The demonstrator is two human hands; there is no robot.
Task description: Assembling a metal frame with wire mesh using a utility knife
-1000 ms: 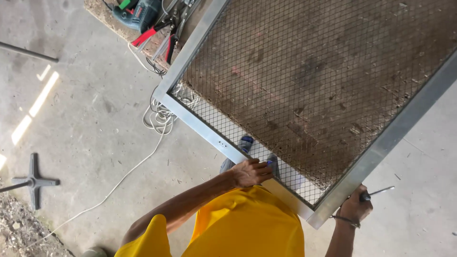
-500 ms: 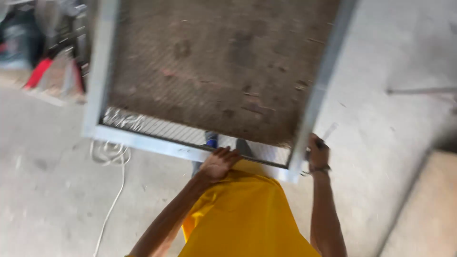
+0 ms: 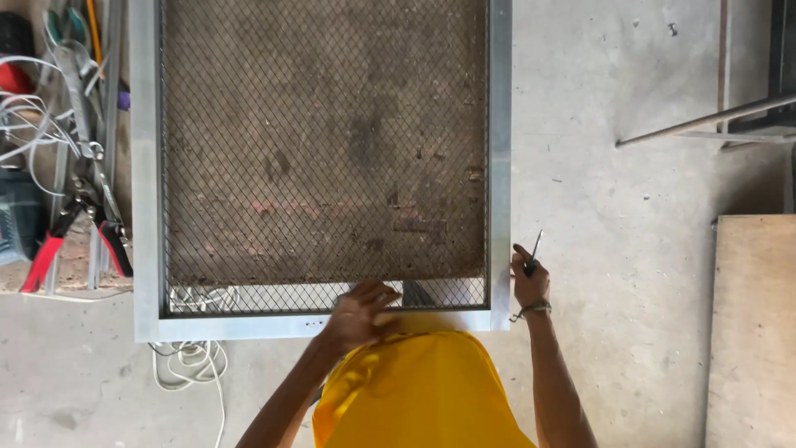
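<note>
A metal frame [image 3: 146, 174] filled with wire mesh [image 3: 323, 141] lies flat on a brown board in front of me. My left hand [image 3: 361, 314] rests on the near rail of the frame, fingers spread over the mesh edge. My right hand [image 3: 529, 280] sits at the frame's near right corner, closed around a thin dark tool [image 3: 534, 249] that points up and away. My yellow shirt [image 3: 423, 390] fills the bottom of the view.
Red-handled cutters [image 3: 51, 241], other hand tools and grey wires [image 3: 33, 108] lie left of the frame. A white cable [image 3: 195, 365] coils on the concrete floor below it. A metal bar [image 3: 705, 123] and a wooden board [image 3: 750, 332] lie at right.
The view has swung so the frame now lies square to me. My left hand stays on the near rail; my right hand with the tool has come to the near right corner.
</note>
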